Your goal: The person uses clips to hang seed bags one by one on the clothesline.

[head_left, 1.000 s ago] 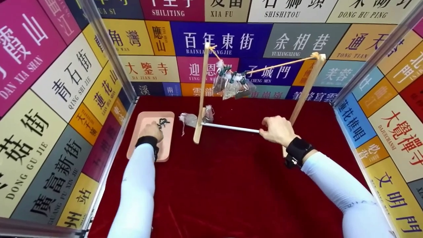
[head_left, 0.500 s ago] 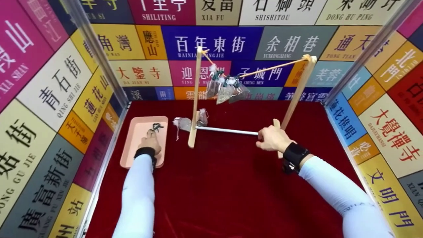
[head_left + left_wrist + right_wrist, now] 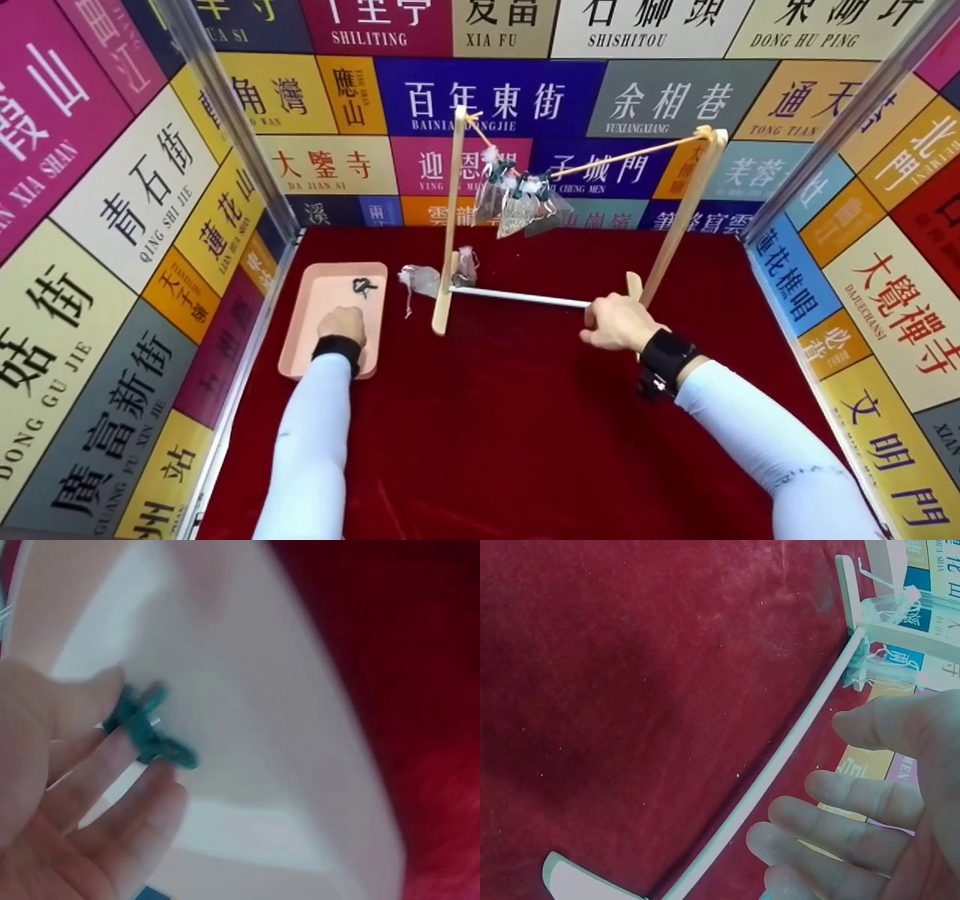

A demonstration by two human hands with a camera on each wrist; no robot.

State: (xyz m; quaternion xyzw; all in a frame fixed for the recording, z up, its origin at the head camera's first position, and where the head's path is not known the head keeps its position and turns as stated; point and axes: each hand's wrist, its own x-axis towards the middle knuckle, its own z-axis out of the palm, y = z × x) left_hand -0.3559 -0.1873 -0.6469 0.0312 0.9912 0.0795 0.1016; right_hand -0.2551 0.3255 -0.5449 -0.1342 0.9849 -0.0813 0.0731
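Observation:
My left hand (image 3: 343, 328) is low over the pink tray (image 3: 291, 352). The left wrist view shows it pinching a small green clip (image 3: 142, 726) between thumb and fingers, slightly blurred. More dark green clips (image 3: 365, 286) lie at the tray's far end. My right hand (image 3: 619, 321) hovers near the foot of the right wooden post (image 3: 686, 210), beside the white rod (image 3: 525, 298). In the right wrist view its fingers (image 3: 832, 829) are relaxed and hold nothing.
Between the left wooden post (image 3: 452, 217) and the right one runs an orange cord (image 3: 630, 156), sagging under several clipped sheer pouches (image 3: 521, 206). More sheer pouches (image 3: 426, 279) lie at the left post's foot. Sign-covered walls (image 3: 495, 97) enclose the red cloth (image 3: 525, 420).
My left hand has drawn back toward the tray's near end, away from the clips lying there. The right hand has dropped slightly, off the end of the white rod.

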